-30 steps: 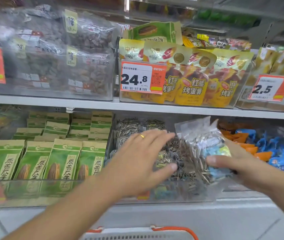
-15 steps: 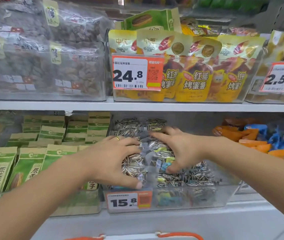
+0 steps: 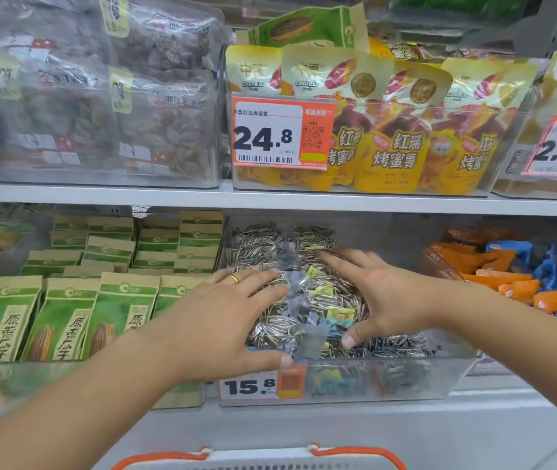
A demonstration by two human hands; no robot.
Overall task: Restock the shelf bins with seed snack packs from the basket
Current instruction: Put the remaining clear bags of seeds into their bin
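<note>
- Seed snack pack (image 3: 307, 300), clear bag of striped sunflower seeds, lies on top of the pile in the clear shelf bin (image 3: 406, 378) on the lower shelf, the one with the 15.8 price tag (image 3: 260, 385) on its front.
- Left hand (image 3: 223, 320): fingers straight and spread, flat against the pack's left side, thumb at the bin's front edge; pressing, not clasping.
- Right hand (image 3: 372, 300): fingers spread over the pack's right and rear, thumb bent down at the front; resting on it rather than gripping.
- Step in hand, as I judge it: seating the pack flat into the bin.
- To do it well: push down evenly from both sides so the bag settles below the front wall and does not slide off the heap.
- Keep it inside this bin, clear of the green seed bags (image 3: 66, 320) to the left and the orange and blue snacks (image 3: 507, 276) to the right.
- Slick film, loose contents: likely to slip, so ease off slowly.
- Basket (image 3: 260, 461): only the rim shows at the bottom edge, contents hidden.
</note>
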